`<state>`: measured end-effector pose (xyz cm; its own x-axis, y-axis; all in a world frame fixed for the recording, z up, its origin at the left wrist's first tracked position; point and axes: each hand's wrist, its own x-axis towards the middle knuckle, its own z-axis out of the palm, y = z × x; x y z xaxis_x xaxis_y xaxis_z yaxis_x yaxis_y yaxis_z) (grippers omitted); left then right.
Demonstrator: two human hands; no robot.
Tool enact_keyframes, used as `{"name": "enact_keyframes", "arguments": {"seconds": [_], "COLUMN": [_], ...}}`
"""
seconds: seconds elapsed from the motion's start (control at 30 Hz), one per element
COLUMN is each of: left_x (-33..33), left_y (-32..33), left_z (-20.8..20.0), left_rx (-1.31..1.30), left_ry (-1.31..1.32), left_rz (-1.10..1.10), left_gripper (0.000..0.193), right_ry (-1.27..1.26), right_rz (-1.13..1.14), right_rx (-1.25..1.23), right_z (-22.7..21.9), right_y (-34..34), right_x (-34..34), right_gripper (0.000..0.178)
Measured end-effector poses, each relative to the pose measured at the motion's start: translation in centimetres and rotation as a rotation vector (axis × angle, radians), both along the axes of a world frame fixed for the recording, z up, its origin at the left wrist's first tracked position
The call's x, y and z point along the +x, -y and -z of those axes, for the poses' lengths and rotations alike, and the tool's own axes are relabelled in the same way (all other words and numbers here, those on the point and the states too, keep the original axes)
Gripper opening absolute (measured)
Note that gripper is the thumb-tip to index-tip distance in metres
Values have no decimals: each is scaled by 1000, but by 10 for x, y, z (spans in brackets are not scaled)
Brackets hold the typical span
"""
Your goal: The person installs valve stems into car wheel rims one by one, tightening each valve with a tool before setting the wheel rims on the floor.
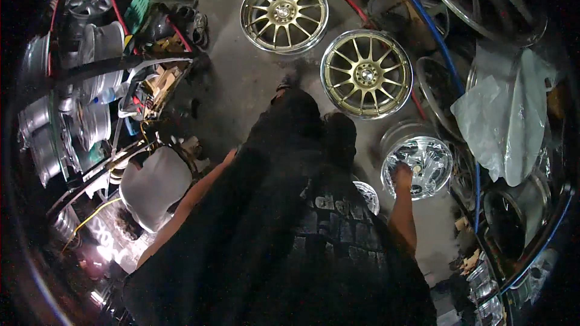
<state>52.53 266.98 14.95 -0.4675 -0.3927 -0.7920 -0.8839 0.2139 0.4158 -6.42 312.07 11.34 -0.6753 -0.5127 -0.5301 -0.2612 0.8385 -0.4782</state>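
My right hand (pixel 402 175) reaches down onto a silver wheel rim (pixel 438 172) that lies on the floor to the right. Its fingers are curled at the spokes near the left part of the face, which looks covered in shiny, wrinkled clear plastic. My left hand (pixel 230 156) is by my leg on the left; only a small part shows, and its fingers are hidden. Beyond the silver rim lies a gold multi-spoke wheel rim (pixel 367 75) with a polished lip. A second gold wheel rim (pixel 284 12) lies farther off, near the middle.
Racks of silver wheel rims (pixel 99 54) line the left side, with a grey round-topped stool (pixel 156 184) nearer me. On the right, clear plastic sheeting (pixel 507 111) hangs by a rack with blue rails (pixel 444 48). Part of another silver rim (pixel 367 196) shows beside my body.
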Motion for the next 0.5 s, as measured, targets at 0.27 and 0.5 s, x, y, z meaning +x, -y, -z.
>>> {"name": "enact_keyframes", "arguments": {"seconds": [0.27,0.5], "left_x": [-24,42], "left_y": [88,164], "left_z": [-43,-23], "left_rx": [-98,60], "left_ry": [50,19], "left_rz": [-139,-287], "left_gripper": [29,32], "right_ry": [-656,177], "right_rz": [-827,-133], "right_rx": [-56,0], "right_z": [-48,-12], "right_y": [112,163], "right_x": [74,165], "right_gripper": [29,29]}}
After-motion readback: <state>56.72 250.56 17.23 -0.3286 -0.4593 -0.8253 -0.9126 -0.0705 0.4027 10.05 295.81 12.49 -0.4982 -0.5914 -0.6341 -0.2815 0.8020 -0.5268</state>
